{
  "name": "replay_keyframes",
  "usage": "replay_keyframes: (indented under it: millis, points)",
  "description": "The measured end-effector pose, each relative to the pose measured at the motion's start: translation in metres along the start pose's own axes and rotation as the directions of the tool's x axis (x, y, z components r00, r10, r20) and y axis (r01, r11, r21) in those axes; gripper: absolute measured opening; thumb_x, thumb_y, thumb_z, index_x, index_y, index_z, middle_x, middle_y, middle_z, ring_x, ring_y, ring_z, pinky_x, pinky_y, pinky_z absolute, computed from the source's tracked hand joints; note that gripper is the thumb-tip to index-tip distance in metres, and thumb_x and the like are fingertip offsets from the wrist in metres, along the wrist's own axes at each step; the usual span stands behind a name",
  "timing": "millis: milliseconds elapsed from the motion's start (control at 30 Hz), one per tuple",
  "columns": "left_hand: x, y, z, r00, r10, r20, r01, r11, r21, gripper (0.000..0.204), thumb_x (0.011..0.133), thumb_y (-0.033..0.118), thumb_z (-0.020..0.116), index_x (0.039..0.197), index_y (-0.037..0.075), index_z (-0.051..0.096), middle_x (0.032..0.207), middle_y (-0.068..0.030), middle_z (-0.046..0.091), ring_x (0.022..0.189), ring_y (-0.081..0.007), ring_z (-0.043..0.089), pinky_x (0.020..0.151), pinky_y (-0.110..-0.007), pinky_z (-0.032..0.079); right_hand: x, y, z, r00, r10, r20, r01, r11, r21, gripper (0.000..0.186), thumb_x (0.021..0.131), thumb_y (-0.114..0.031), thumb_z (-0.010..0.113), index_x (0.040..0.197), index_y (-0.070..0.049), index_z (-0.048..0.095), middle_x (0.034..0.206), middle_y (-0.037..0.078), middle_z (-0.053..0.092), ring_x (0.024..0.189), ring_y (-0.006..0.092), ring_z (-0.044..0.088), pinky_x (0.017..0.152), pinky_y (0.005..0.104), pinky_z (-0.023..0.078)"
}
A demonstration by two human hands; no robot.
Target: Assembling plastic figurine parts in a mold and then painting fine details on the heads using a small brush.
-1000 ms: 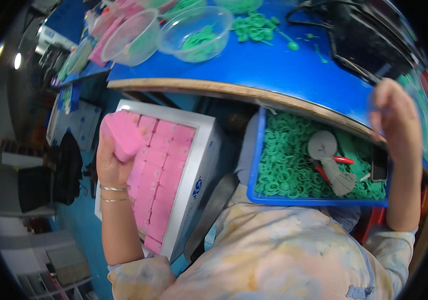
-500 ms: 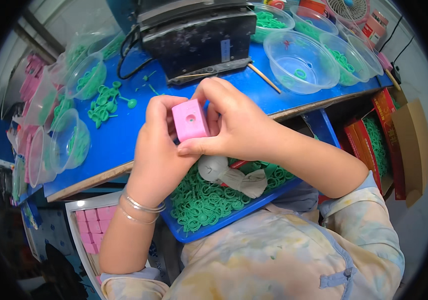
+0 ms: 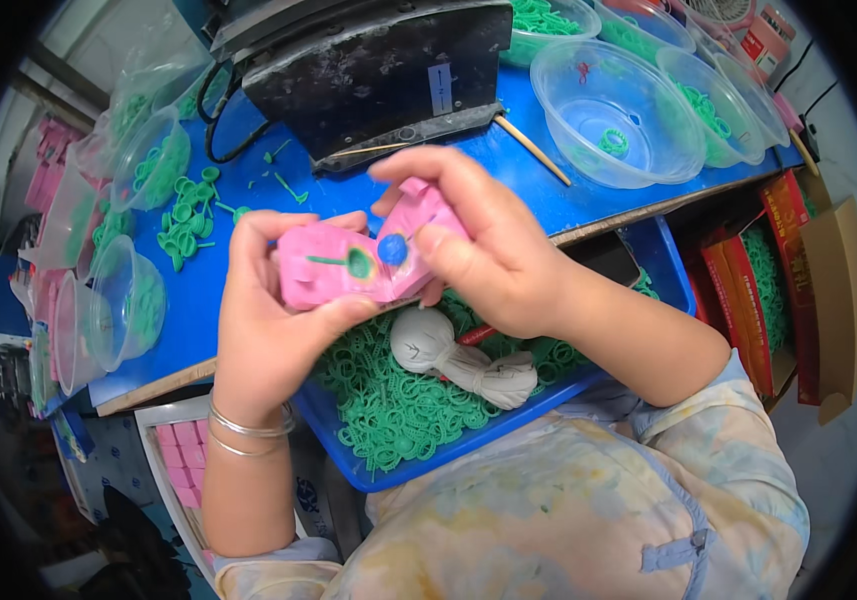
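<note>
A pink two-part mould is opened out like a book between my hands, over the front edge of the blue table. My left hand grips the left half, whose cavity holds a green piece with a thin stem. In my right hand is the right half, with a round blue spot on its inner face. The halves meet or nearly meet along their lower inner edges. Below my hands a white cloth-wrapped bundle lies on many green ring-shaped pieces in a blue tray.
A black machine stands at the back of the table. Clear plastic bowls with green pieces line both sides. A wooden stick and loose green pieces lie on the table. Pink blocks fill a white-edged box, lower left.
The pink block, closed before, has been parted into two halves, showing the green piece and blue spot inside. My hands have moved apart, the left one leftward.
</note>
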State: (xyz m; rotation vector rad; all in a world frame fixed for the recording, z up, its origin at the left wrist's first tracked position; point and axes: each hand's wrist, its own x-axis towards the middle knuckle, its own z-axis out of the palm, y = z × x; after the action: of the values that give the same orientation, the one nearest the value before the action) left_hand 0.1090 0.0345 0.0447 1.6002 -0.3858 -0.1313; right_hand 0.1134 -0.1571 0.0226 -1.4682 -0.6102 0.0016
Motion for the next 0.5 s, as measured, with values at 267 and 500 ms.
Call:
replay_keyframes:
  millis: [267,500]
  points:
    - [-0.018,-0.017,0.018,0.976,0.165,-0.141,-0.202,0.93,-0.307,0.065,0.069,0.024,0.073,0.119,0.009,0.034,0.119,-0.0182,0.046,0.11,-0.0279,0.047,0.095,-0.041,0.036,-0.019,-0.005,0.017,0.98,-0.199,-0.025,0.19,0.961,-0.2,0.029,0.076,0.003,0.035,0.104,0.0,0.039,0.098,0.014,0.048,0.083,0.0141,0.05,0.06,0.0254,0.046]
    - [-0.039,-0.005,0.034,0.998,-0.034,-0.059,-0.048,0.267,-0.963,0.055,0.079,0.041,0.059,0.118,0.006,0.043,0.084,-0.0094,0.049,0.066,-0.0153,0.046,0.057,-0.027,0.041,-0.065,-0.025,0.06,0.874,-0.472,0.118,0.48,0.798,-0.363,0.023,0.066,-0.015,0.068,0.08,-0.004,0.054,0.088,0.012,0.047,0.06,0.0207,0.051,0.048,0.0289,0.044]
